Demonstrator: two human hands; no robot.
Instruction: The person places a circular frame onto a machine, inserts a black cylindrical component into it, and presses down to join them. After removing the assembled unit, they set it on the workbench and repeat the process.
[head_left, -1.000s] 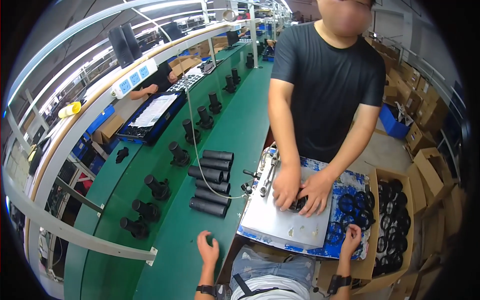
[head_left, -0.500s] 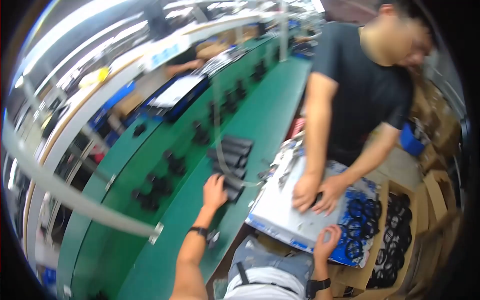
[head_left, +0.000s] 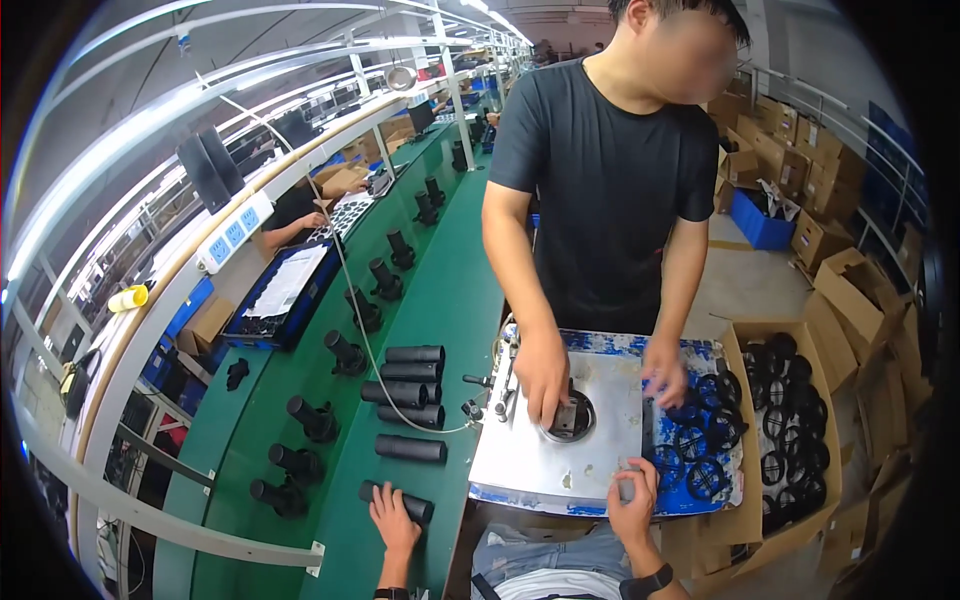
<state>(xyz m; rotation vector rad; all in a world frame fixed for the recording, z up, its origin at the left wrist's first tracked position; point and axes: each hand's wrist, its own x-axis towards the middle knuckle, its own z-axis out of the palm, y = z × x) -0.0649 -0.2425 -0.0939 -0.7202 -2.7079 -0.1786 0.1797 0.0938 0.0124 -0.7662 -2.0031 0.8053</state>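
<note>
My left hand [head_left: 393,522] lies with spread fingers over a black tube [head_left: 421,508] on the green belt, near its close end. Beyond it another black tube [head_left: 411,448] lies alone, and several more tubes [head_left: 402,391] lie stacked farther up. My right hand [head_left: 632,505] is at the near edge of a metal-topped work board [head_left: 520,455]. Its fingers curl around something small and greyish that I cannot make out. Across the board, a co-worker's hand [head_left: 543,378] presses on a black round part [head_left: 568,418]; the co-worker's other hand [head_left: 664,372] is blurred above black rings [head_left: 697,440].
Several black fittings [head_left: 312,420] stand along the belt's left side. A thin hose [head_left: 372,350] hangs across to the board's left edge. An open carton [head_left: 738,345] of black rings stands on the right. A blue tray [head_left: 240,330] with papers is at the left.
My view has swung, showing more of the co-worker and hall. My left hand has moved from the tube stack to a nearer, separate tube. The co-worker's hands have moved apart.
</note>
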